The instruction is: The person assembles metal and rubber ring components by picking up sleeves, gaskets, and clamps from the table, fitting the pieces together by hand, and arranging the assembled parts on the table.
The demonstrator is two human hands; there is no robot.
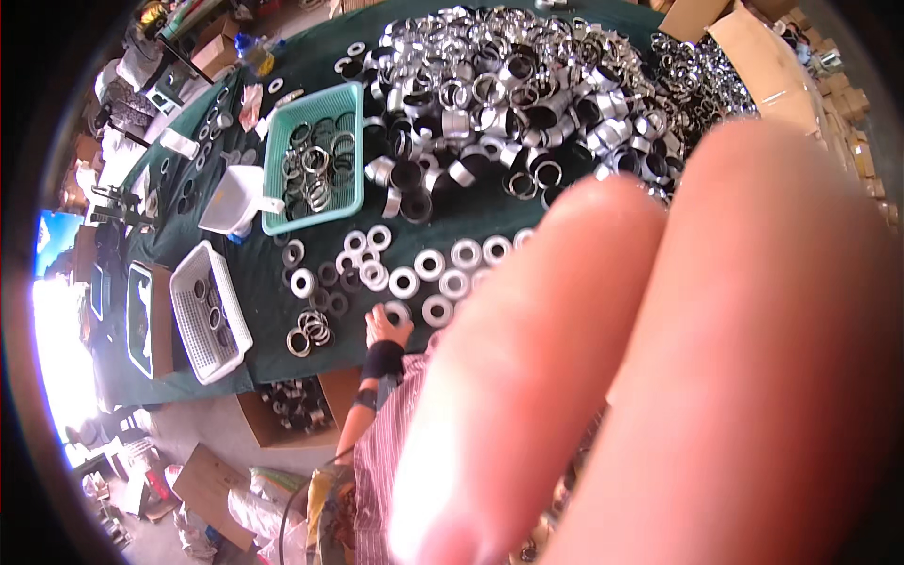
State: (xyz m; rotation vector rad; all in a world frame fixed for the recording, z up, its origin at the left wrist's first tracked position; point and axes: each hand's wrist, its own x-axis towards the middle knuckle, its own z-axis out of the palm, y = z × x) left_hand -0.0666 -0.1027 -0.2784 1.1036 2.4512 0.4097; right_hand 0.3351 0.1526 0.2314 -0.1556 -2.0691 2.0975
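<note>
My left hand (386,328), with a black band at the wrist, is at the table's near edge. Its fingers and thumb close around a flat silver ring (397,312). Several more flat silver rings (404,282) lie just beyond it, some overlapping. Very close to the camera, large blurred fingers (603,367) fill the lower right; they appear to be my right hand. Whatever it touches is out of sight, and it covers part of the rings and table. To the left of my left hand is a small pile of thin shiny rings (309,331).
A huge heap of metal rings and short sleeves (508,85) covers the far table. A green basket (268,179) of rings, a white scoop (231,200) and a white basket (179,311) stand on the left. Below the table edge is a cardboard box (254,419) with dark parts.
</note>
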